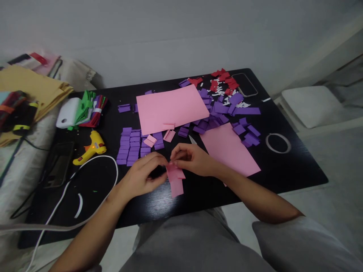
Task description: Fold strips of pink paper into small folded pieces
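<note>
Between both hands, over the front part of the black table, is a folded pink paper strip. My left hand pinches its upper left edge with thumb and fingers. At its top right, my right hand is closed on the same strip, fingertips close to the left ones. The strip's lower end hangs down toward me. Just beyond the hands lie small folded pink pieces and rows of folded purple pieces. A pointed blade tip shows beside my right hand, the rest hidden.
A pink sheet and another pink sheet lie on the table. Loose purple pieces and red pieces are heaped at the back right. A yellow glue gun, white cable and clear ring lie around.
</note>
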The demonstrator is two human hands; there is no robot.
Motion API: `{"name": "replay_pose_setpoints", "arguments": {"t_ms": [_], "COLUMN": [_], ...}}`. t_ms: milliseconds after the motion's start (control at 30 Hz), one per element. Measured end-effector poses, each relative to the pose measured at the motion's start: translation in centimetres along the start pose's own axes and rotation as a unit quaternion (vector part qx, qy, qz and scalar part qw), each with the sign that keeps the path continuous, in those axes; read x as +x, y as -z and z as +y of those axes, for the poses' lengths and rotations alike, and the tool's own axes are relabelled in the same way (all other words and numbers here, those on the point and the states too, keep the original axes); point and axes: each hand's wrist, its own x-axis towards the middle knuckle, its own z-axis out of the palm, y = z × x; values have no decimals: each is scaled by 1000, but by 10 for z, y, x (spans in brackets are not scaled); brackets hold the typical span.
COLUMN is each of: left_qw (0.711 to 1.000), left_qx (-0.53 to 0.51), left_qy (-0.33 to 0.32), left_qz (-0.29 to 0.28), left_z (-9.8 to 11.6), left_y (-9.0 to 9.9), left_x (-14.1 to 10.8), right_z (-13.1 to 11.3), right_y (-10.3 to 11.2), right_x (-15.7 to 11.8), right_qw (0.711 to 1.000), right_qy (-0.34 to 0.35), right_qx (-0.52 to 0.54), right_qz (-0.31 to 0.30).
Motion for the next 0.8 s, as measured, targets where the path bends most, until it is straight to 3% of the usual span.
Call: {"name": "replay_pose_setpoints", "arguments": {"t_ms": [300, 467, 567, 700, 800], "left_qw": [999, 999, 998, 995, 995], "left_qx": [-1, -33, -63, -85, -89], "left_qy": [7, 10, 22, 43, 49], "left_qz": [-37, -29, -21, -10, -13], "left_z": [0, -2, -2, -1, -2], "left_y": [-3, -2, -1, -1, -1], "left_x": [0, -1, -1, -3, -5], "right_z": [-2, -6, -7, -11, -12], "right_y": [-4, -4, 0, 6, 7], "right_x": [-3, -4, -4, -6, -7], "right_qw": [999, 996, 988, 963, 953], "right_qy": [33, 51, 96, 182, 198], "right_qx": [-39, -69, -117, -190, -211], "right_qz": [1, -2, -8, -50, -94]}}
